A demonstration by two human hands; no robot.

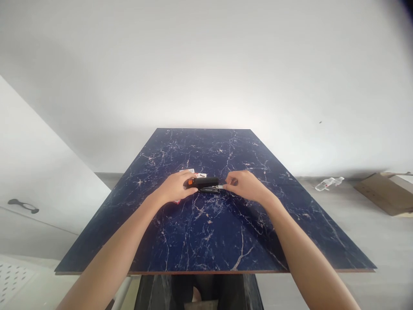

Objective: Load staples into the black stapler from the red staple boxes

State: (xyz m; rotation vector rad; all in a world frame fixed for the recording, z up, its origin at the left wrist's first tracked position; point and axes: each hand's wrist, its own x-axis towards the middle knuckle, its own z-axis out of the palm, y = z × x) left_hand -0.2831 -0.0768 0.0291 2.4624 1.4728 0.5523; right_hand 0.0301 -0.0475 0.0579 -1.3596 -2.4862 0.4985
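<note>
one black stapler with an orange end (204,184) is what i have between my hands, lying long-side across the middle of the dark blue marble-patterned tabletop (209,232). it looks slim and dark, with the orange bit at its left end and a silvery metal strip along the bottom toward the right. my left hand (176,187) is curled around the stapler's left end, fingers closed on it near the orange part. my right hand (243,185) pinches at the stapler's right tip, thumb and fingers drawn together there; i cannot tell what, if anything, sits in that pinch. two hands, one stapler. just behind the stapler and my left hand lie small white cards or packets with red print (193,173), partly hidden, so i cannot count them surely. on the grey floor to the right, well apart from the tabletop, i see one clear plastic bottle (329,184) lying on its side and one flat brown cardboard box (383,192).
</note>
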